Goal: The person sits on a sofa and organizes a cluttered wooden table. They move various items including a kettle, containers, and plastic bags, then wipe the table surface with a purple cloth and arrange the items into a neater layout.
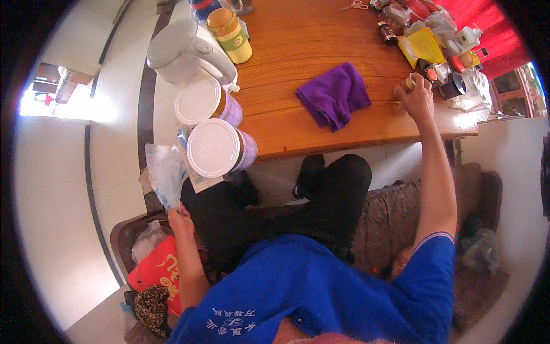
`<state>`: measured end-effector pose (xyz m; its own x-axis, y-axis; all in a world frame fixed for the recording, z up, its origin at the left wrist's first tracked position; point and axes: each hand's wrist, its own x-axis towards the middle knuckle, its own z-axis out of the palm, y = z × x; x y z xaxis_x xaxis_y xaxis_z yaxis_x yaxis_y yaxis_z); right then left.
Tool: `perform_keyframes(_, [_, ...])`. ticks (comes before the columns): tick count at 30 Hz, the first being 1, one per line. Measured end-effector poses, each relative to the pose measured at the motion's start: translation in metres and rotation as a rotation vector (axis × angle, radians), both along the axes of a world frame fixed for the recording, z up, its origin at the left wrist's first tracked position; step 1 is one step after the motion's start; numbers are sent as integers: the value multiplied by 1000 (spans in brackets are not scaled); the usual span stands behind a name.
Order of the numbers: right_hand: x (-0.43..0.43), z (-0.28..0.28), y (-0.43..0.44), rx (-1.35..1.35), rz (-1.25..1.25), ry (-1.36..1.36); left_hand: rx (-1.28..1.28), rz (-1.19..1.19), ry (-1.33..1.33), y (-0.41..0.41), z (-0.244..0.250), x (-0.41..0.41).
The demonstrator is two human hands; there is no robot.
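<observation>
My left hand (181, 215) grips the gathered end of a clear plastic bag (164, 170), held out left of the wooden table (275, 142). Reaching over the table's right part, my right hand (417, 96) has its fingers around a small jar (403, 89) with a light lid; much of it is hidden by the fingers. A folded purple cloth (334, 95) lies on the tabletop between the two arms, touching neither hand.
Two white-lidded tubs (213, 148), a white electric kettle (189, 51) and a yellow flask (232, 38) line the left edge. Jars, bottles and a yellow packet (423, 47) crowd the right end. Scissors (355, 5) lie at the far side.
</observation>
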<state>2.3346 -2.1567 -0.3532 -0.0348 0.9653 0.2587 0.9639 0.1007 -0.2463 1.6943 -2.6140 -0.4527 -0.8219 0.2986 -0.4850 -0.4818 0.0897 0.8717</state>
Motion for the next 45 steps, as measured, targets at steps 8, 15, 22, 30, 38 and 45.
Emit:
perform_keyframes(8, [5, -21, -8, 111, -142, 206, -101, -156, 94, -50, -55, -61])
perform_keyframes(15, [16, -27, -7, 189, -125, 100, -116, -168, 111, -33, -46, -42])
perform_keyframes(22, [-9, -14, -2, 96, -148, 8, -147, -206, 95, -55, -47, -62])
perform_keyframes(30, [-33, -16, -5, 194, -57, -55, -8, 45, -69, -14, -14, -16])
perform_keyframes(38, [-119, -5, 47, 162, 128, -43, -186, -232, 157, -28, -28, -26])
perform_keyframes(45, [-199, -9, 122, 173, 248, -82, -162, -78, 71, -21, -14, -12])
